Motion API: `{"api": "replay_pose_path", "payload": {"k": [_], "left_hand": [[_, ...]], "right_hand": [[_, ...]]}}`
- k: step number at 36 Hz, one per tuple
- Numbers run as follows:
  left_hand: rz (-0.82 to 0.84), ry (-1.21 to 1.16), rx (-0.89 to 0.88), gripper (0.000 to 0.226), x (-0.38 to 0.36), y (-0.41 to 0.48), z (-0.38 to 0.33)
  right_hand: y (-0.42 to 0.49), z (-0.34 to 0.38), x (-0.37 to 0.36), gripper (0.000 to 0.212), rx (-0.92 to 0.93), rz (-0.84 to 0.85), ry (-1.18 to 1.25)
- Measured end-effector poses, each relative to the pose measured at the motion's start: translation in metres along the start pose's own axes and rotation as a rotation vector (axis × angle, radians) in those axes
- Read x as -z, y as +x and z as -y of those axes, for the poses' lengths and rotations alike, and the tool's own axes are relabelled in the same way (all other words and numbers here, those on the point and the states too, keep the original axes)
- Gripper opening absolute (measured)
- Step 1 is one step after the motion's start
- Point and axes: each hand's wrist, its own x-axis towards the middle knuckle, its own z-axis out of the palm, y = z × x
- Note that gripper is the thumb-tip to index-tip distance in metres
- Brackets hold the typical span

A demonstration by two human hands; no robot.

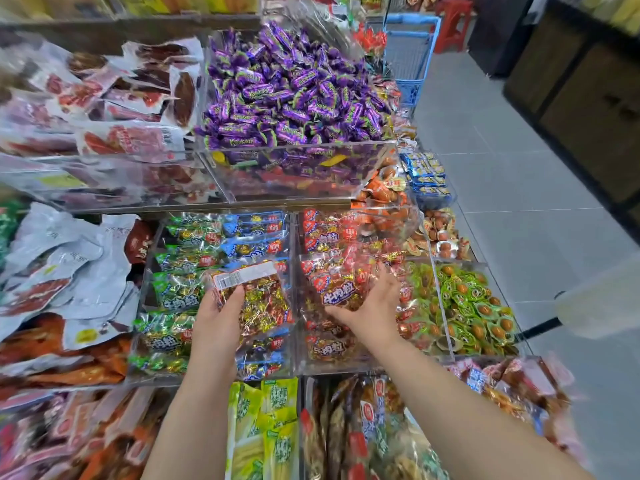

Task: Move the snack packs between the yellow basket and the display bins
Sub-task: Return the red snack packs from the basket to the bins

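My left hand grips a clear snack pack of gold-wrapped pieces with a white barcode label, held above the clear bin of green and blue packs. My right hand holds a red-labelled snack pack over the neighbouring clear bin, which is stacked with the same red packs. No yellow basket is in view.
Above, a bin heaped with purple candies and a bin of red meat packs. Green-wrapped snacks fill the bin at right. Yellow-green packs lie below. A blue cart stands on the tiled aisle floor.
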Motion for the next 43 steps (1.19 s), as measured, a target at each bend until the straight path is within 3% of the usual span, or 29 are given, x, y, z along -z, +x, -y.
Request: {"api": "replay_pose_path", "payload": {"k": [2, 4, 11, 14, 26, 32, 43], "left_hand": [[-0.003, 0.007, 0.005, 0.043, -0.004, 0.000, -0.001], [-0.003, 0.029, 0.026, 0.052, -0.006, 0.001, 0.000], [0.014, 0.034, 0.066, 0.064, -0.011, 0.000, -0.001], [0.005, 0.062, 0.068, 0.063, -0.013, 0.000, -0.002], [0.003, 0.067, 0.086, 0.069, -0.012, -0.002, -0.002], [0.024, 0.051, 0.054, 0.061, -0.010, -0.001, -0.006], [0.054, 0.035, 0.052, 0.066, -0.016, 0.002, -0.004]], "right_hand": [[0.007, 0.002, 0.000, 0.130, -0.047, 0.107, 0.085], [0.011, 0.005, -0.003, 0.131, -0.024, 0.137, 0.138], [0.035, 0.032, -0.019, 0.122, 0.034, -0.112, 0.174], [0.050, 0.048, -0.021, 0.128, 0.026, -0.150, 0.046], [0.035, 0.025, -0.030, 0.142, -0.132, 0.048, -0.086], [0.052, 0.034, -0.009, 0.142, -0.125, 0.057, 0.256], [0.056, 0.029, 0.003, 0.137, -0.052, 0.304, 0.294]]}}
